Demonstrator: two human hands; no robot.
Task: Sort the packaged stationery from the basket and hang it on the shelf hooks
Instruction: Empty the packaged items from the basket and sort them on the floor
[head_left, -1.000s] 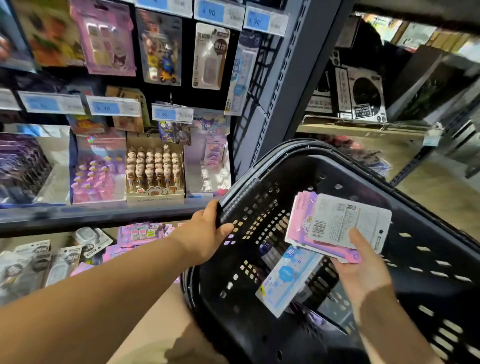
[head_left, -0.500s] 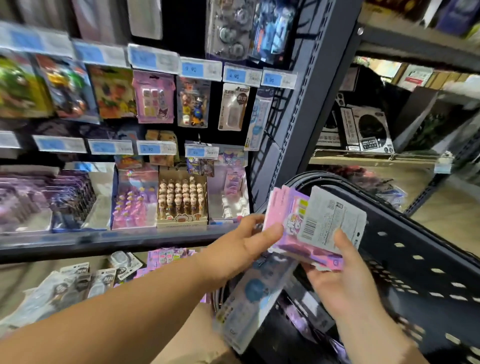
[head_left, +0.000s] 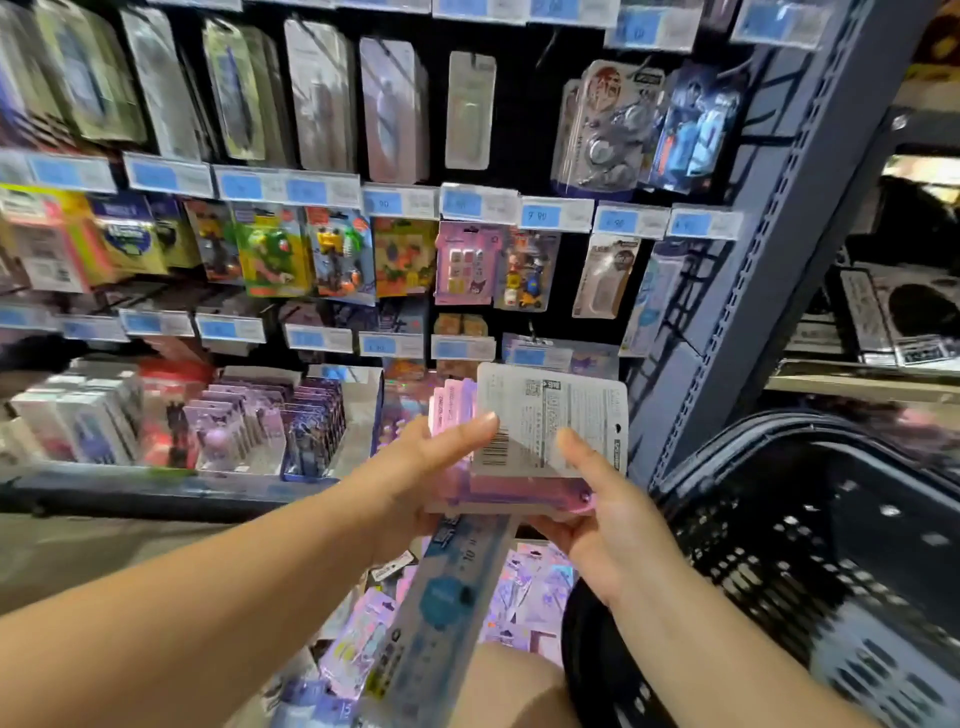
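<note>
Both my hands hold one stack of packaged stationery in front of the shelf. Its top card is white with a barcode (head_left: 550, 415), and pink packs (head_left: 498, 493) lie under it. A long pale blue pack (head_left: 441, 608) hangs down from beneath the stack. My left hand (head_left: 415, 467) grips the stack's left edge, thumb on the white card. My right hand (head_left: 597, 514) holds it from below and the right, thumb on the card. The black plastic basket (head_left: 810, 535) sits at the lower right. Hanging packs (head_left: 464, 262) fill the shelf hooks ahead.
Blue price tags (head_left: 556, 214) run along each hook row. Display boxes of purple packs (head_left: 270, 421) stand on the shelf ledge at left. More pink packs (head_left: 524, 587) lie on a lower level beneath my hands. A grey shelf upright (head_left: 748, 270) rises at right.
My left hand left the basket rim and came onto the stack. Both hands lifted the stack out of the basket up toward the hooks, and my view tilted upward.
</note>
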